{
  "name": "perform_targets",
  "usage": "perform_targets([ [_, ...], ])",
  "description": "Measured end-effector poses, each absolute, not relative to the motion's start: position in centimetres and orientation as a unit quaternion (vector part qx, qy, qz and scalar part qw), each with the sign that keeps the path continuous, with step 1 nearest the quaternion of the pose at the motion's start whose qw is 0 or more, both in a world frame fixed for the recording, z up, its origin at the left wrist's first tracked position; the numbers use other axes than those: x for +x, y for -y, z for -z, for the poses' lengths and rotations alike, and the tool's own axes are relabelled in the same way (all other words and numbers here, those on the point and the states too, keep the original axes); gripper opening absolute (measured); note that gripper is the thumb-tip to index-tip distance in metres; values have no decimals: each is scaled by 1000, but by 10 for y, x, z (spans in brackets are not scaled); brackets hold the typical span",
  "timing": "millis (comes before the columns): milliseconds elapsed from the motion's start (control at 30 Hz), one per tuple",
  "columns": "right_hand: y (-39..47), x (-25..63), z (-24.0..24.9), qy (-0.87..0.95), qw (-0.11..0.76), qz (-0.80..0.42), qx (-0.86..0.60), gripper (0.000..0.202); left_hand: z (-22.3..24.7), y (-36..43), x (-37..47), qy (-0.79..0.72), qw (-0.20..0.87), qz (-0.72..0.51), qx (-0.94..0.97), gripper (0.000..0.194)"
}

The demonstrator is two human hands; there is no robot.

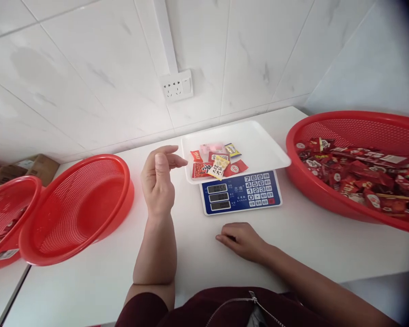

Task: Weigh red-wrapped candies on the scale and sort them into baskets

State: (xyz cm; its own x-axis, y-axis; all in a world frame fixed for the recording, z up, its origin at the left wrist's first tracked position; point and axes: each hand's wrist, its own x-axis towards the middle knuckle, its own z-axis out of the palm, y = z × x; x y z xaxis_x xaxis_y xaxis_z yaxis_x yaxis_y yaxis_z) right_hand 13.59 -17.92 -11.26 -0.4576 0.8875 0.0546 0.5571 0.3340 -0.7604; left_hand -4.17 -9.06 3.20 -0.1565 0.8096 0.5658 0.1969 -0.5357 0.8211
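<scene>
My left hand [161,179] is raised at the left edge of the white weighing tray [259,145], its fingers curved and apart with nothing between them. On the tray lie several small snack packets, among them a yellow packet [218,166], a red packet [236,168], a pink wrapper [212,148] and a yellow-and-dark one [232,150]. Below the tray is the scale's blue keypad panel [241,195], with lit digits on its displays. In front of the panel, my right hand [242,240] rests on the white table, fingers curled in; no object shows in it.
A large red basket [327,200] full of red snack packets stands at the right. To the left are an empty red basket [82,218] and another red basket [7,195] holding a few packets. Cardboard boxes [37,168] sit behind. A socket [177,85] is on the tiled wall.
</scene>
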Motion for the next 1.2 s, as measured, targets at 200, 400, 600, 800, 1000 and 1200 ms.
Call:
perform_targets([
  [200, 173, 138, 111, 751, 234, -405, -465, 44, -31, 90, -36, -429, 250, -584, 641, 41],
  [400, 175, 140, 112, 754, 212, -420, -458, 38, -8, 72, -28, -470, 185, -443, 741, 27],
  [600, 179, 142, 108, 749, 189, -435, -462, 23, 5, 49, -39, -569, 101, -326, 749, 24],
  [800, 184, 144, 104, 770, 177, -431, -435, 19, 2, 52, -52, -579, 100, -262, 766, 29],
  [1000, 185, 145, 101, 775, 163, -426, -437, 19, 4, 53, -28, -536, 105, -180, 818, 36],
  [1200, 185, 147, 102, 772, 174, -432, -434, 19, 0, 43, -30, -548, 59, -201, 810, 40],
])
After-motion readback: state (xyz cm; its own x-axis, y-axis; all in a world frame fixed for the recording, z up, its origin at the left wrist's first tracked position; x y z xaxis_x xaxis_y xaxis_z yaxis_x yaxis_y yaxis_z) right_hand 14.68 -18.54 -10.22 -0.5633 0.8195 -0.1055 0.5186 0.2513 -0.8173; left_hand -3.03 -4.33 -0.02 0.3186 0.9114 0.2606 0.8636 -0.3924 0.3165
